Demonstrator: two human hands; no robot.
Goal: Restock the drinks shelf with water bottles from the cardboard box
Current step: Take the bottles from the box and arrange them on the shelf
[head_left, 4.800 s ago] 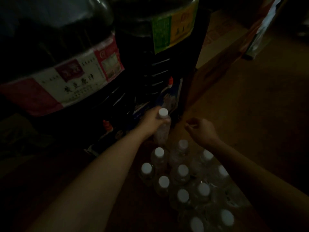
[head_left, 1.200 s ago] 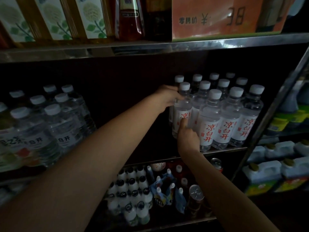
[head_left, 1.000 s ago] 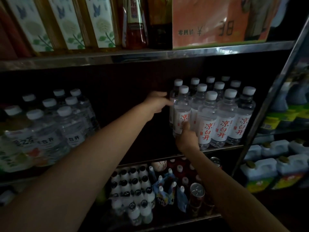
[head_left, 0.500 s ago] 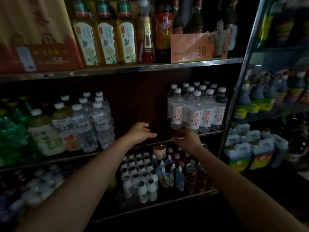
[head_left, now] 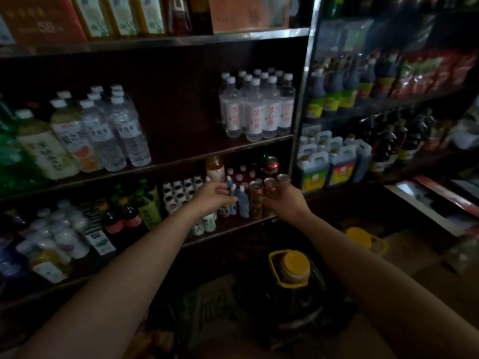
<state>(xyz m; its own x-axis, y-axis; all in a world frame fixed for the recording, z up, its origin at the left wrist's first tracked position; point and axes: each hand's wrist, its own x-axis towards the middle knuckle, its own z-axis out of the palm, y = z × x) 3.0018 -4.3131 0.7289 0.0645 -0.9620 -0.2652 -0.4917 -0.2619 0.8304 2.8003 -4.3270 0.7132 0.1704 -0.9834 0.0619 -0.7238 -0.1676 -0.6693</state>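
both hands hold nothing: left hand and right hand hang loosely spread below the water bottles on the shelf. next, reach down for more; box unseen.

You see clear glossy plastic water bottles with white paper-like labels on a shelf edged in shiny metal, beside a dark oil jug with a matt yellow plastic cap.
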